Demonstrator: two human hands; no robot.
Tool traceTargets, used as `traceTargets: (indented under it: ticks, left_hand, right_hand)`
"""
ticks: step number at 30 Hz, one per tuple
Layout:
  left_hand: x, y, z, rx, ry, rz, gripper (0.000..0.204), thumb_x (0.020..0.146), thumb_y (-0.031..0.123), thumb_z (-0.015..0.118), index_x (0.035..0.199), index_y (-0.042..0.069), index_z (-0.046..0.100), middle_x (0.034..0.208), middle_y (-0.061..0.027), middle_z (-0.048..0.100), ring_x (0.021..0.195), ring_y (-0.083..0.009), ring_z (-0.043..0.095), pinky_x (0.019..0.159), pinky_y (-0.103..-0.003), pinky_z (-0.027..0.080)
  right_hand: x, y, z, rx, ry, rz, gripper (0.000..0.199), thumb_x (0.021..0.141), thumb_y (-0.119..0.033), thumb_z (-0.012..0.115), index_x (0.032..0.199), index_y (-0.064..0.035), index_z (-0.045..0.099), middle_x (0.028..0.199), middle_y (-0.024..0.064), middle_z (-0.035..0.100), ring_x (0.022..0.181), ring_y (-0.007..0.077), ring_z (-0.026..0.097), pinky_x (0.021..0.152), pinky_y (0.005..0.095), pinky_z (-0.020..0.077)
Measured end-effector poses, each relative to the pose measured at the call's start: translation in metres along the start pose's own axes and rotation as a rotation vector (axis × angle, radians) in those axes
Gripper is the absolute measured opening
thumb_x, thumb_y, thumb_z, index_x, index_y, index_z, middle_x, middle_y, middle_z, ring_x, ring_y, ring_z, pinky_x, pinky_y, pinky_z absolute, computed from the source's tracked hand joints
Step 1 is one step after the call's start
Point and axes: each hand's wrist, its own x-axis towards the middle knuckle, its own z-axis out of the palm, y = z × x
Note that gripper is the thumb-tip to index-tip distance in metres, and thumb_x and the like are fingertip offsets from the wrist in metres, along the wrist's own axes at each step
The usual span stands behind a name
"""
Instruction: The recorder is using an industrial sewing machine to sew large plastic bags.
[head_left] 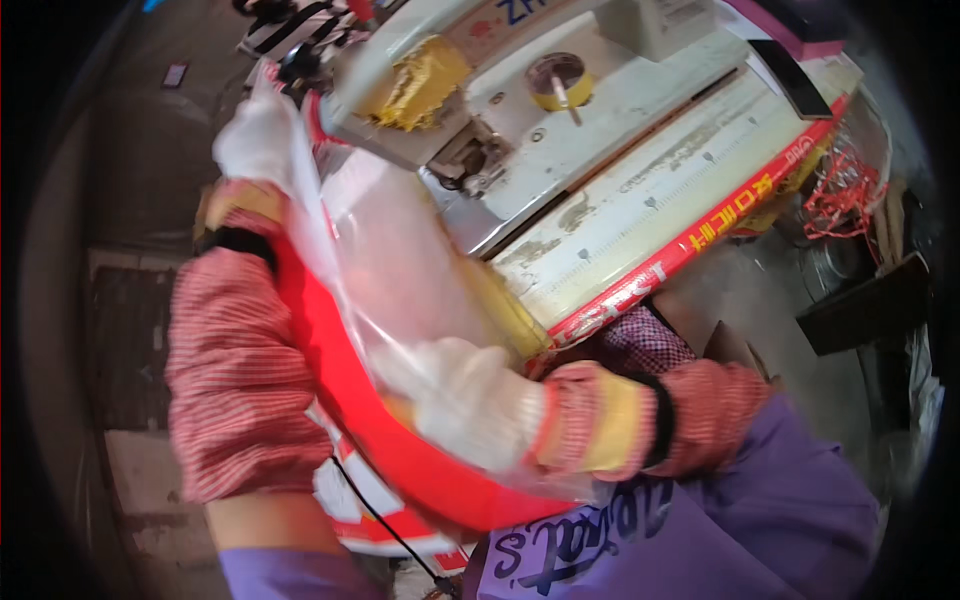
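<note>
My right hand [465, 395], in a white glove with a red checked sleeve cover, is closed on a clear plastic bag [395, 250] with a curved red band [390, 440] along its lower side. My left hand [255, 135], also gloved in white, grips the far upper end of the same bag. The bag stretches between both hands, in front of the sewing machine [520, 110]. The picture is blurred by motion.
The machine sits on a worn white table [640, 210] with a red front edge. A yellow tape roll [560, 85] and a yellow cloth [420, 80] lie on the machine. Red cords [845, 190] hang at the right. A dark phone [795, 80] lies at the table's far end.
</note>
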Motion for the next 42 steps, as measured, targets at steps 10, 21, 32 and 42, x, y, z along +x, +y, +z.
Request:
traceTargets:
  ticks: [10,21,32,42]
  left_hand:
    - [-0.11,0.079,0.066,-0.485,0.138,0.501,0.004,0.067,0.016,0.061,0.069,0.013,0.061,0.073,-0.0071,0.059,0.071,-0.0283,0.057,0.058,-0.04,0.045]
    - [-0.114,0.061,0.136,-0.915,-0.038,0.473,0.009,0.072,0.015,0.062,0.079,0.009,0.062,0.075,-0.0126,0.059,0.072,-0.0305,0.058,0.064,-0.036,0.046]
    - [-0.102,0.056,0.091,-0.933,-0.374,0.374,0.022,0.074,0.02,0.061,0.09,0.005,0.064,0.083,-0.0166,0.063,0.08,-0.031,0.06,0.072,-0.034,0.047]
    - [0.007,-0.016,0.081,-0.343,-0.366,0.264,0.021,0.076,0.021,0.055,0.095,0.014,0.062,0.103,-0.0107,0.058,0.094,-0.0311,0.057,0.078,-0.039,0.046]
  right_hand:
    - [-0.134,0.127,-0.027,1.509,-0.255,1.396,0.025,0.083,-0.005,0.05,0.106,0.0007,0.057,0.091,0.0064,0.06,0.081,0.011,0.057,0.068,0.0244,0.047]
    - [-0.102,0.101,-0.048,0.247,-0.267,0.627,0.01,0.069,-0.018,0.06,0.07,-0.0082,0.061,0.06,0.0134,0.056,0.055,0.0303,0.057,0.053,0.0354,0.0475]
    - [-0.103,0.092,-0.044,0.145,-0.484,0.438,0.051,0.078,-0.02,0.048,0.128,-0.0175,0.041,0.065,0.0086,0.059,0.058,0.0258,0.06,0.049,0.0377,0.0464]
    - [0.082,0.116,0.074,-0.188,-0.358,-0.018,0.013,0.075,-0.015,0.053,0.079,-0.0079,0.063,0.065,0.011,0.06,0.063,0.0272,0.061,0.053,0.0385,0.0483]
